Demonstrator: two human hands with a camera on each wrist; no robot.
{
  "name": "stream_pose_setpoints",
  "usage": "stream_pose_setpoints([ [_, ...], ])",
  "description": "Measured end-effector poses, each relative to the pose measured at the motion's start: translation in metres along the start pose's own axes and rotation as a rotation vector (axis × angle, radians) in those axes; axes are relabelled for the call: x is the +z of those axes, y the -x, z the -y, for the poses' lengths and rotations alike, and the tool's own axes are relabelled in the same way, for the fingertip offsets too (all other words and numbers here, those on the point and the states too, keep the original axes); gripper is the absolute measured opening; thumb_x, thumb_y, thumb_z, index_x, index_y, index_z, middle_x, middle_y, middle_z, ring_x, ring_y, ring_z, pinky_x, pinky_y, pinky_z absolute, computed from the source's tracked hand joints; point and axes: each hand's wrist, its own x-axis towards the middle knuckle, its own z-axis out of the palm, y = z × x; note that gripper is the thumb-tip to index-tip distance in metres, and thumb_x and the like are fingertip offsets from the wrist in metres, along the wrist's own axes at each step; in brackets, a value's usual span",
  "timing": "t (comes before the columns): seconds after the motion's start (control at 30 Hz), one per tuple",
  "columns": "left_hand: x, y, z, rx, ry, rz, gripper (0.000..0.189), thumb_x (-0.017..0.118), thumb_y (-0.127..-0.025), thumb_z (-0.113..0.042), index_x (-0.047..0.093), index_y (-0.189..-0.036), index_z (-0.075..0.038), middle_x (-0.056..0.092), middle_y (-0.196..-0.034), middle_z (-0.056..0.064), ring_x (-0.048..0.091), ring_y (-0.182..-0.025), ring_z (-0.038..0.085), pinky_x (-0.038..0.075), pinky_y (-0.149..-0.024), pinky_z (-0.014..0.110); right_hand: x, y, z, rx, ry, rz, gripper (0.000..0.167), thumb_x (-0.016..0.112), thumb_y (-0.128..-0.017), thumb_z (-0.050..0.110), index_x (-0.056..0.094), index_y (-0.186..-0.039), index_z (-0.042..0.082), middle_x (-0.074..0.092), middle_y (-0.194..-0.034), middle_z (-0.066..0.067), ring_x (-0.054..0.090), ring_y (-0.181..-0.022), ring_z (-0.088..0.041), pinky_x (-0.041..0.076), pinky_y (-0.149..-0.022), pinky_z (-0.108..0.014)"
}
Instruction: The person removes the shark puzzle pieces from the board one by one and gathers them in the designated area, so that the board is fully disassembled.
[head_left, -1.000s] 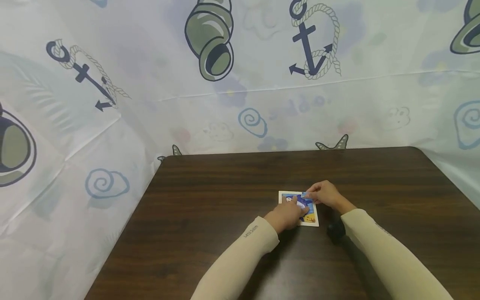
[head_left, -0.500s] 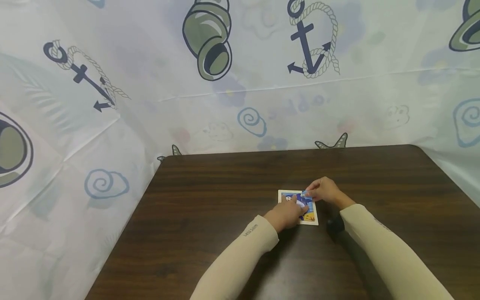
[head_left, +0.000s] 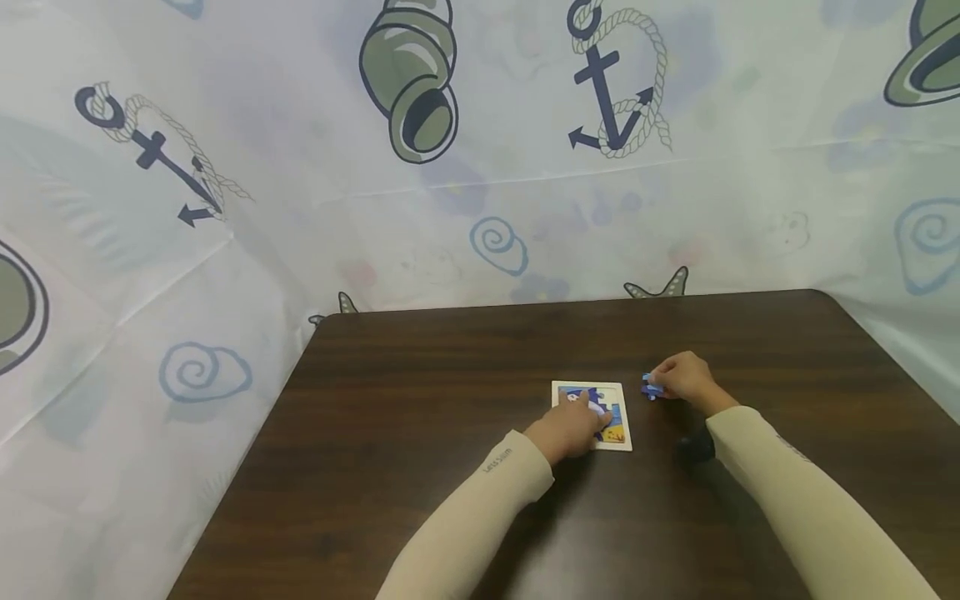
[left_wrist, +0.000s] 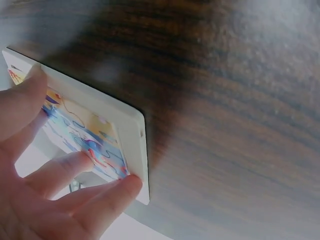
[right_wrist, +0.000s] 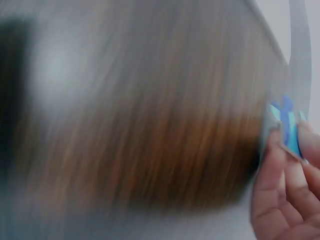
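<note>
A small square jigsaw puzzle (head_left: 617,432) in a pale frame lies on the dark wooden table. Blue sea colours and a yellow corner show in its picture, and a pale gap shows at its upper right. My left hand (head_left: 567,429) rests on it with fingers spread, covering its lower left; in the left wrist view the fingertips (left_wrist: 131,184) press its face and border. Just right of the frame, my right hand (head_left: 688,379) pinches a blue puzzle piece (head_left: 649,388) between thumb and fingers. The right wrist view shows this piece (right_wrist: 287,122) held on edge, clear of the puzzle.
The brown wood-grain table (head_left: 420,375) stretches around both hands, with rounded far corners. Behind it and to the left hangs a pale cloth (head_left: 420,233) printed with anchors and shells. A dark object (head_left: 697,446) sits under the right wrist.
My right hand has moved right, away from the puzzle's upper right corner, with the blue puzzle piece in its fingers. A gap now shows there. The left hand stays on the puzzle.
</note>
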Motion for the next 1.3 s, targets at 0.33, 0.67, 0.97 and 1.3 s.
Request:
stream_pose_setpoints([
  [0.33,-0.003,-0.001,0.007,0.030,-0.015,-0.012,0.052,0.057,-0.094,-0.025,0.041,-0.143,-0.034,0.038,-0.153,0.010,0.036,-0.142,0.030,0.034,-0.114,0.046,-0.019,0.001,-0.008,-0.010,0.039,0.083,0.021,0.064,-0.086,0.006,0.068,-0.091,-0.013,0.069,-0.075,-0.014,0.058,-0.057,-0.005,0.055,-0.058,-0.021],
  [0.67,-0.004,-0.004,0.006,0.034,-0.014,-0.018,0.053,0.057,-0.094,-0.026,0.039,-0.144,-0.034,0.037,-0.153,0.008,0.035,-0.142,0.032,0.034,-0.114,0.046,-0.055,0.013,-0.031,0.048,0.122,0.133,0.023,0.062,-0.088,0.009,0.067,-0.095,-0.012,0.067,-0.077,-0.010,0.060,-0.067,-0.011,0.056,-0.063,-0.025],
  [0.97,-0.008,-0.008,0.006,0.049,0.003,-0.016,0.056,0.067,-0.088,-0.027,0.045,-0.139,-0.033,0.051,-0.144,-0.001,0.038,-0.142,0.018,0.032,-0.117,0.037,-0.056,0.016,-0.044,0.025,0.135,0.114,0.018,0.064,-0.086,0.006,0.064,-0.090,-0.011,0.067,-0.078,-0.014,0.062,-0.069,-0.013,0.057,-0.063,-0.027],
  [1.3,-0.002,-0.010,0.006,0.036,0.011,-0.050,0.057,0.070,-0.085,-0.030,0.047,-0.137,-0.037,0.046,-0.148,0.001,0.038,-0.142,0.019,0.034,-0.115,0.034,-0.054,0.018,-0.041,0.026,0.252,0.097,0.023,0.070,-0.083,0.013,0.056,-0.078,-0.006,0.061,-0.069,-0.009,0.056,-0.059,-0.011,0.050,-0.055,-0.023],
])
